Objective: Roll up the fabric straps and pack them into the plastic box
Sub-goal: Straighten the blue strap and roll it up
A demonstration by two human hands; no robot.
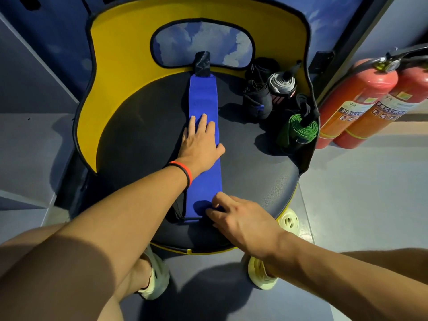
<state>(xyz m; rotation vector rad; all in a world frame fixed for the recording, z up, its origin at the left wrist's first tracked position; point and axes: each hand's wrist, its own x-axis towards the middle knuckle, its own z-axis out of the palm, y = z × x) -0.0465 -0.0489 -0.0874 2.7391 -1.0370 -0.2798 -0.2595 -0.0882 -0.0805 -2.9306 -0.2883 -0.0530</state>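
While the blue strap (203, 98) lies flat along the chair seat (254, 170), pointing from near edge to backrest (111, 54), the left hand (199, 142) presses it, fingers straight. The right hand (236, 216) pinches its near end.

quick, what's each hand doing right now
Left hand: open, fingers straight, pressing flat on the blue strap.
Right hand: fingers curled, pinching the near end of the blue strap.

Open seat (139, 140) shows left of the blue strap (203, 98) and along its near right. Rolled straps (257, 100) crowd the right rear; the yellow backrest (120, 54) walls the far side and left.
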